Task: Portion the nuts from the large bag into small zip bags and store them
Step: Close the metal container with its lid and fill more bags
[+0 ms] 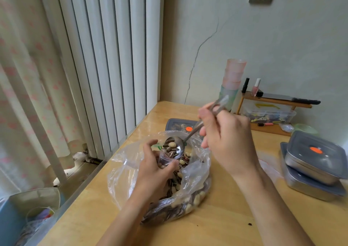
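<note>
The right hand [226, 138] grips a loaded spoon [174, 148]; the left hand [156, 166] holds a small zip bag [164, 159] open inside the large bag [160, 180] on the tabletop [226, 217]. Tip slowly, keeping the spoon lip over the small mouth.

no text, brand or number can be read anywhere in this tabletop scene. an orange round sticker [315, 149] sits on the grey lid [301, 141] of the upper stacked container at right, and a second orange sticker [188, 128] on the flat grey lid [172, 122] behind the large bag [196, 172]; any print on either is too blurred to make out. a scrap of green print [160, 148] shows through the bag's clear plastic, illegible. a yellow mark [265, 106] on the clear storage box [282, 115] by the wall is likewise unreadable.
</note>
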A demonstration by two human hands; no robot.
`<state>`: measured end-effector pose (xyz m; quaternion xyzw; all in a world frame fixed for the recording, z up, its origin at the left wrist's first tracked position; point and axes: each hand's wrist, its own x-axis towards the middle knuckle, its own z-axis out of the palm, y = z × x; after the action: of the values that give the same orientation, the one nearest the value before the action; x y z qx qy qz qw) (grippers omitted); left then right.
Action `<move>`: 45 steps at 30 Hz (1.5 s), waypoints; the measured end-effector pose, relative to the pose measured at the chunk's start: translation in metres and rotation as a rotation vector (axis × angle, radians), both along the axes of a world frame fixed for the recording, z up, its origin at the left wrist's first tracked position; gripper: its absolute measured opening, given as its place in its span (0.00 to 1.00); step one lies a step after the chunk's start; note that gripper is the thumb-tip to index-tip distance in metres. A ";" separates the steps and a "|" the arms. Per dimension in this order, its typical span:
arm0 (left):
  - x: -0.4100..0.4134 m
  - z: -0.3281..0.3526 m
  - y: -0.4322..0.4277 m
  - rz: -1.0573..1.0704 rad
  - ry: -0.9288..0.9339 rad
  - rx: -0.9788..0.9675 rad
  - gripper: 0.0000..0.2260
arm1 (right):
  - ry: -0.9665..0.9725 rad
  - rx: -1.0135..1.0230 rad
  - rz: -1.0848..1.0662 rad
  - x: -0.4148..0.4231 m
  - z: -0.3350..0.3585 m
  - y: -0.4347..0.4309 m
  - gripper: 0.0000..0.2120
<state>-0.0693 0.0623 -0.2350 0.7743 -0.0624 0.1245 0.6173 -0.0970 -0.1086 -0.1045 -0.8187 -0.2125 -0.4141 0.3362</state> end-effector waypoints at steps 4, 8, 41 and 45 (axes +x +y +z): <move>-0.003 0.006 -0.002 0.023 0.011 -0.073 0.31 | -0.142 -0.164 0.103 -0.006 -0.001 0.014 0.18; -0.004 0.006 -0.001 0.038 0.000 -0.028 0.30 | -0.130 -0.121 0.042 -0.006 -0.003 0.013 0.19; -0.002 -0.001 -0.002 0.116 -0.244 -0.003 0.16 | 1.103 0.438 -0.174 0.042 -0.057 -0.042 0.21; -0.005 0.004 -0.002 0.142 -0.288 -0.075 0.18 | 1.188 0.186 -0.283 0.039 -0.051 -0.055 0.28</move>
<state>-0.0744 0.0607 -0.2307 0.7271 -0.0907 0.2800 0.6202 -0.0580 -0.1639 -0.1557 -0.8970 0.1585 0.0553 0.4088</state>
